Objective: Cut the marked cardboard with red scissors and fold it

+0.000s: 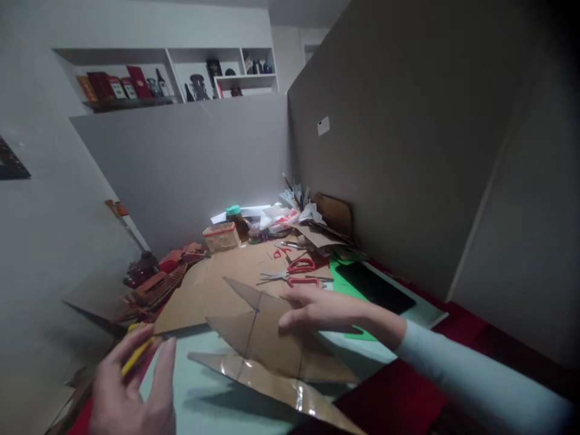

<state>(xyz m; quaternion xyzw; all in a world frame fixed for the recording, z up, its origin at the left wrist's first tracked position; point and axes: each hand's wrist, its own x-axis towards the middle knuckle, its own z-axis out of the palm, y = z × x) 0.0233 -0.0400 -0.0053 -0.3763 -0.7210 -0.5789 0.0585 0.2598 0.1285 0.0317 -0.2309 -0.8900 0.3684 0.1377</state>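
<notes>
My left hand (133,386), low at the left, has its fingers curled round a slim yellow tool (136,358); its working end cannot be made out. My right hand (312,308) grips a pointed cardboard cut-out (267,329) by its upper right part, thumb on top. Pen lines cross the cut-out. Along its near side runs another cardboard strip (272,383) with shiny clear tape on it. Just beyond my right hand lie red-handled scissors (296,275), blades apart, on a large cardboard sheet (199,296).
A black phone-like slab (374,287) lies on green sheets at the right. At the back are a jar with a green lid (233,211), a small box (221,237), crumpled tissues, brushes and stacked cardboard (324,235). Reddish-brown model parts (158,287) crowd the left. Grey panels (203,163) enclose the table.
</notes>
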